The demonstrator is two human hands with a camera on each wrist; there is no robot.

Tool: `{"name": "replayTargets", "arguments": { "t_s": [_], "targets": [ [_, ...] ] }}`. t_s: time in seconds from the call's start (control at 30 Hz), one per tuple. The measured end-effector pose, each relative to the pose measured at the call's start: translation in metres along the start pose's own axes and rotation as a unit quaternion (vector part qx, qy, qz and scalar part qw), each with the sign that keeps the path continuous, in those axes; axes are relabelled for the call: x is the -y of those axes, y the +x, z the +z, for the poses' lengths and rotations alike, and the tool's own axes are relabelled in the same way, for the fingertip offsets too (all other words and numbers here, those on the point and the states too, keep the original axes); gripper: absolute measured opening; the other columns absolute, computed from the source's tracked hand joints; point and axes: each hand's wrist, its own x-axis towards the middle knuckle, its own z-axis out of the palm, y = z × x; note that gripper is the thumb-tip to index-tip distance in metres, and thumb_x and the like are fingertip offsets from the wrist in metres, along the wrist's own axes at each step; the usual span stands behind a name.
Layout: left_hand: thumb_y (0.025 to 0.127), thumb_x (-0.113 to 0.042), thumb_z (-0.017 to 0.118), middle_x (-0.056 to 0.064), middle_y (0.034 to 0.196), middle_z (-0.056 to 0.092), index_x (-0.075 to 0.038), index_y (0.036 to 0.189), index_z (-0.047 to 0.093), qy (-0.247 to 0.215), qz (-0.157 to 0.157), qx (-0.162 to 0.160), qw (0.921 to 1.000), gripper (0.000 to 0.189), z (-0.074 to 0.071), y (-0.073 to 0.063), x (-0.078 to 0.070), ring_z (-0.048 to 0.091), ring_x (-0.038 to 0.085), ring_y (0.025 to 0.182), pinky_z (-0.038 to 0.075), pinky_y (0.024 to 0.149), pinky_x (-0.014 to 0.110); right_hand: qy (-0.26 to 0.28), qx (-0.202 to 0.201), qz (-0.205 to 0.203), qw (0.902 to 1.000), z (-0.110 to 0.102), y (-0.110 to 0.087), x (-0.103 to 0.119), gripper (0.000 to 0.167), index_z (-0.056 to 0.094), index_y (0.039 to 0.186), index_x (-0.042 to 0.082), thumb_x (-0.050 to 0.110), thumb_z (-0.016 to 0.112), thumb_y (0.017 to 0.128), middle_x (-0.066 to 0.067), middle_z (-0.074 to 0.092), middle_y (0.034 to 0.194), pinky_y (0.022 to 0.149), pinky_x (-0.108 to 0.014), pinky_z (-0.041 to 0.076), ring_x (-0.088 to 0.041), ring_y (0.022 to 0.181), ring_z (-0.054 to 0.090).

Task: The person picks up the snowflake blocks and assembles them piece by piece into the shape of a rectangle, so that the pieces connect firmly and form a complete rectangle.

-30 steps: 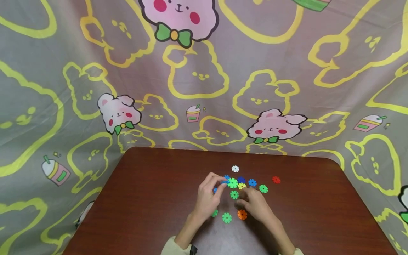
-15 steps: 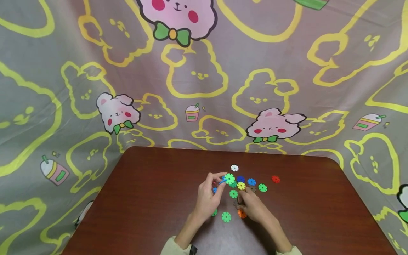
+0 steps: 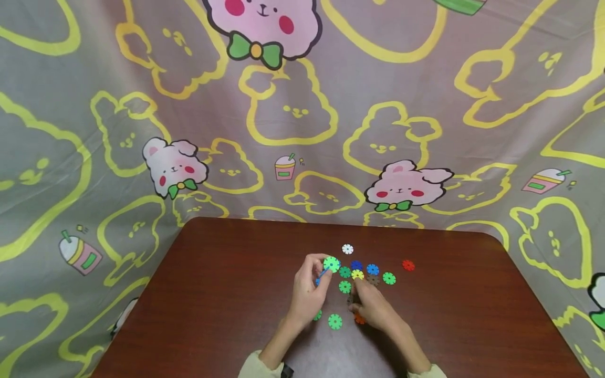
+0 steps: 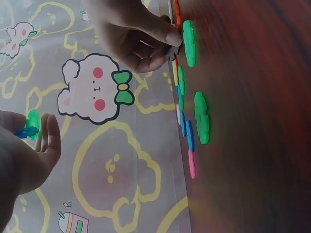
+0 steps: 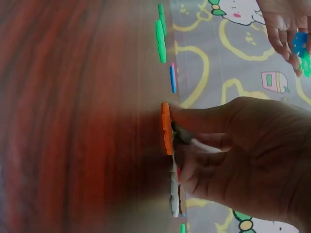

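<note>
Pinching a blue disc [image 3: 323, 273], seemingly joined to a green disc [image 3: 334, 259], the left hand [image 3: 308, 295] hangs above the desk [image 3: 236, 294], about midway between its side edges. The right hand [image 3: 376, 305] pinches a dark disc [image 4: 172, 52] low; square notches before any push.

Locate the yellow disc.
In the head view, the yellow disc lies right of centre, between the dark blue disc and the right hand, right of the dark green disc.

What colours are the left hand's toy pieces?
Green disc, best in the head view; blue disc, best in the right wrist view.
</note>
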Motion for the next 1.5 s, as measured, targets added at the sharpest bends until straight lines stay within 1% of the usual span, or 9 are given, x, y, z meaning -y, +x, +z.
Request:
{"name": "replayTargets", "arguments": {
  "t_s": [0.13,0.23,0.43,0.6,0.8,0.97,1.1,1.27,1.5],
  "targets": [
    [0.094,0.005,0.066,0.011,0.105,0.068,-0.004,0.094,0.050,-0.037,-0.034,0.004,0.9987,0.018,-0.001,-0.001,0.000,0.056,0.008,0.079,0.049,0.066,0.021,0.066,-0.010,0.014,0.9977,-0.006,0.003,0.000,0.026,0.058,0.092,0.007,-0.004,0.081,0.085,0.004,0.058,0.076,0.059,-0.026,0.048,-0.011,0.066,0.053],
    [0.097,0.002,0.065,0.011,0.099,0.066,-0.002,0.102,0.055,-0.061,-0.052,0.008,0.9968,0.013,-0.001,-0.001,0.000,0.061,0.012,0.087,0.055,0.074,0.024,0.160,-0.022,0.036,0.9862,-0.017,0.004,0.004,0.017,0.063,0.096,0.003,0.000,0.078,0.090,-0.004,0.063,0.077,0.057,-0.027,0.053,-0.015,0.062,0.060],
    [0.102,-0.004,0.063,0.012,0.098,0.068,-0.001,0.111,0.061,-0.091,-0.075,0.027,0.9926,0.011,-0.002,0.002,-0.002,0.069,0.017,0.087,0.058,0.076,0.027,0.372,-0.057,0.081,0.9228,-0.042,0.000,0.018,0.020,0.063,0.111,-0.011,0.001,0.070,0.096,-0.023,0.067,0.087,0.068,-0.038,0.062,-0.031,0.071,0.071],
    [0.100,-0.009,0.068,0.013,0.102,0.069,-0.003,0.114,0.062,-0.114,-0.116,0.046,0.9857,0.016,-0.002,0.001,-0.004,0.067,0.018,0.087,0.056,0.073,0.025,0.448,-0.093,0.103,0.8830,-0.057,-0.005,0.028,0.025,0.060,0.117,-0.014,0.000,0.069,0.097,-0.023,0.070,0.090,0.074,-0.040,0.063,-0.031,0.077,0.075],
    [0.096,-0.009,0.075,0.010,0.109,0.068,-0.007,0.116,0.061,-0.105,-0.140,0.065,0.9824,0.025,0.001,-0.001,-0.006,0.059,0.013,0.079,0.048,0.063,0.021,0.433,-0.104,0.096,0.8901,-0.064,-0.009,0.035,0.026,0.061,0.117,-0.013,0.003,0.068,0.098,-0.027,0.072,0.093,0.073,-0.036,0.063,-0.023,0.075,0.075],
    [0.096,-0.010,0.075,0.011,0.112,0.067,-0.004,0.125,0.059,-0.103,-0.123,0.079,0.9839,0.033,0.004,-0.002,-0.006,0.063,0.013,0.092,0.056,0.079,0.027,0.426,-0.111,0.083,0.8939,-0.065,-0.011,0.037,0.024,0.064,0.117,-0.014,0.002,0.068,0.099,-0.021,0.073,0.091,0.071,-0.033,0.063,-0.024,0.075,0.075],
    [0.094,-0.010,0.077,0.011,0.114,0.067,-0.003,0.127,0.058,-0.106,-0.115,0.088,0.9838,0.039,0.004,-0.003,-0.007,0.063,0.015,0.095,0.056,0.085,0.030,0.395,-0.120,0.056,0.9093,-0.066,-0.013,0.039,0.024,0.068,0.117,-0.011,0.004,0.068,0.099,-0.016,0.072,0.088,0.068,-0.027,0.061,-0.019,0.072,0.071],
    [0.096,-0.012,0.075,0.010,0.114,0.070,-0.004,0.124,0.059,-0.111,-0.113,0.095,0.9828,0.034,0.005,-0.003,-0.007,0.063,0.013,0.093,0.055,0.082,0.030,0.348,-0.128,0.028,0.9285,-0.066,-0.015,0.043,0.023,0.070,0.118,-0.006,0.006,0.070,0.099,-0.015,0.069,0.088,0.064,-0.028,0.060,-0.020,0.068,0.069],
    [0.098,-0.007,0.071,0.015,0.112,0.068,0.005,0.123,0.057,-0.130,-0.078,0.093,0.9841,0.031,0.006,-0.004,-0.008,0.063,0.010,0.090,0.055,0.078,0.031,0.331,-0.144,-0.014,0.9326,-0.065,-0.016,0.047,0.015,0.068,0.110,-0.004,0.004,0.071,0.098,-0.014,0.069,0.088,0.062,-0.033,0.061,-0.022,0.068,0.071]
  ]
}}
